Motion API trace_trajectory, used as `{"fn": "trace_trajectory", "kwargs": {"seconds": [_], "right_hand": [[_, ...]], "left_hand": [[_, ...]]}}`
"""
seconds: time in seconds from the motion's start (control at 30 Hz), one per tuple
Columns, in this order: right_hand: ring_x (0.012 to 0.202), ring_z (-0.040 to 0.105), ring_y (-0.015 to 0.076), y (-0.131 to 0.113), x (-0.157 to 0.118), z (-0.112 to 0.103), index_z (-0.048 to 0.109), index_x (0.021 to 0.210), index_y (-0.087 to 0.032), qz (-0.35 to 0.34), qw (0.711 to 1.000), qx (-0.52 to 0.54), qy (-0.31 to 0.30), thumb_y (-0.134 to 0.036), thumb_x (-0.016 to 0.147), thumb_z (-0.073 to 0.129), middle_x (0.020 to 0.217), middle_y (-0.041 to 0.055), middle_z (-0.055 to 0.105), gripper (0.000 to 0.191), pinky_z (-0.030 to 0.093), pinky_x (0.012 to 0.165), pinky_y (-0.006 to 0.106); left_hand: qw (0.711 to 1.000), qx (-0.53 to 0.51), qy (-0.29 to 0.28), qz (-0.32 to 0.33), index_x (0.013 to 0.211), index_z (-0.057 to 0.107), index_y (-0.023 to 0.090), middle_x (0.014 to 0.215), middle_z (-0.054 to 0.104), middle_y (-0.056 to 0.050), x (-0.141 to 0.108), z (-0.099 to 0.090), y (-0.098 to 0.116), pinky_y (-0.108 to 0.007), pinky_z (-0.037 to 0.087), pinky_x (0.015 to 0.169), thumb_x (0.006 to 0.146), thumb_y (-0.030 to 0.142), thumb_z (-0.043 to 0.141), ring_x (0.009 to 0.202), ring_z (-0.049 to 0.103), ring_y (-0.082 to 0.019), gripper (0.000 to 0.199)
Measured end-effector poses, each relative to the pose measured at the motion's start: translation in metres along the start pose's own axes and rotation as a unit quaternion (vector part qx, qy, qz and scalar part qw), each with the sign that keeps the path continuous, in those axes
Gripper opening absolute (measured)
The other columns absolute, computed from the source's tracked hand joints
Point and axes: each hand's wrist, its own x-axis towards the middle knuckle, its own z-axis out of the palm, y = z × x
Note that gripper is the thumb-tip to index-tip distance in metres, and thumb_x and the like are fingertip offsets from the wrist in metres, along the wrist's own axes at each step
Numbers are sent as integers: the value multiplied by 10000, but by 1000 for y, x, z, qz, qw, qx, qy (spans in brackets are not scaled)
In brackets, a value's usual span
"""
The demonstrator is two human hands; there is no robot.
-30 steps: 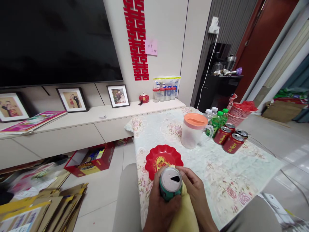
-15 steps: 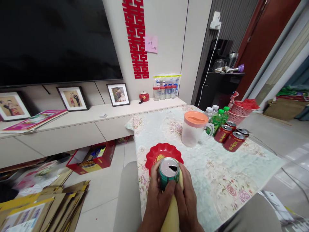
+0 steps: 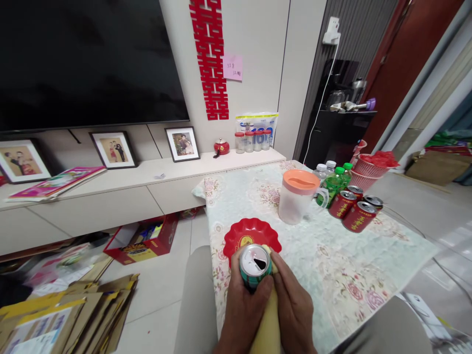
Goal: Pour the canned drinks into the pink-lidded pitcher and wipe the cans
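Observation:
My left hand [image 3: 241, 309] is wrapped round an opened green drink can [image 3: 254, 260], its silver top tilted up toward me. Pressed against the can's right side is a long pale yellow cloth [image 3: 268, 322], which runs down between my forearms. My right hand [image 3: 294, 301] is closed on this cloth, fingers near the can's rim. Just beyond the can lies a red scalloped plate [image 3: 254, 228] on the table, partly hidden by the can and my hands.
On the flowered tablecloth [image 3: 332, 295] stand a pitcher [image 3: 297, 201] with an orange lid, several red cans [image 3: 359, 219], green bottles [image 3: 334, 184] and pink baskets [image 3: 368, 169]. A white cabinet [image 3: 110, 191] runs along the wall. Flattened cardboard [image 3: 92, 314] lies on the floor at left.
The can has shifted slightly left and tipped more toward me. My right hand has slid a little down and to the right along the yellow cloth.

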Motion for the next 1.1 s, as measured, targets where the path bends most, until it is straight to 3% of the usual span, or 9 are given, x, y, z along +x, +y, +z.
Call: {"fn": "trace_trajectory", "kwargs": {"seconds": [0.2, 0.33, 0.5, 0.6, 0.77, 0.9, 1.1], "right_hand": [[1137, 738, 247, -15, 30, -18, 803, 1164, -280, 8, 999, 30, -41, -391, 969, 606, 1215, 29, 775, 299, 578, 1019, 342], [1090, 754, 290, -14, 44, -18, 827, 1097, -271, 56, 992, 73, -90, -488, 930, 648, 1157, 62, 799, 327, 613, 955, 384], [1082, 741, 309, -9, 48, -7, 816, 1131, -230, 128, 977, 124, -117, -543, 911, 660, 1167, 102, 794, 412, 577, 987, 434], [1110, 726, 322, -7, 42, -1, 814, 1116, -206, 161, 968, 148, -122, -576, 918, 635, 1175, 121, 789, 456, 558, 1010, 454], [1188, 690, 315, -4, 25, 1, 791, 1157, -196, 181, 970, 125, -101, -586, 950, 570, 1237, 124, 766, 494, 529, 1059, 460], [1188, 687, 317, -5, 14, -1, 799, 1147, -212, 171, 981, 80, -52, -543, 915, 631, 1240, 115, 764, 438, 529, 1067, 461], [1177, 700, 281, -15, 7, -9, 801, 1151, -240, 76, 995, 62, -5, -440, 934, 639, 1260, 93, 757, 337, 566, 1034, 418]], "left_hand": [[999, 6, -30, 26, 1257, 568, 223, 1189, 709, -71, -3, 2, 9, -399, 543, 1010, 697, 240, 697, 1116, 672, -273, 575], [997, -9, -58, 41, 1273, 576, 230, 1208, 690, -71, -3, -1, 1, -389, 555, 977, 696, 226, 689, 1125, 659, -278, 588], [995, 43, 5, 94, 1270, 587, 225, 1254, 608, -94, -2, -4, -13, -425, 503, 1052, 727, 237, 691, 1193, 602, -284, 553], [994, 54, 32, 85, 1231, 583, 206, 1209, 606, -105, -1, -2, -11, -468, 486, 1053, 702, 249, 679, 1159, 601, -296, 540], [996, 35, 57, 57, 1201, 571, 181, 1175, 621, -133, 3, 2, -6, -531, 482, 1029, 705, 358, 691, 1131, 612, -332, 539], [994, 49, 62, 71, 1184, 587, 192, 1168, 620, -117, 6, 1, -8, -504, 495, 1025, 723, 357, 708, 1120, 623, -311, 505], [994, 67, 43, 78, 1228, 620, 223, 1206, 641, -84, 8, -4, -10, -452, 501, 1060, 686, 209, 692, 1158, 624, -284, 547]]}}
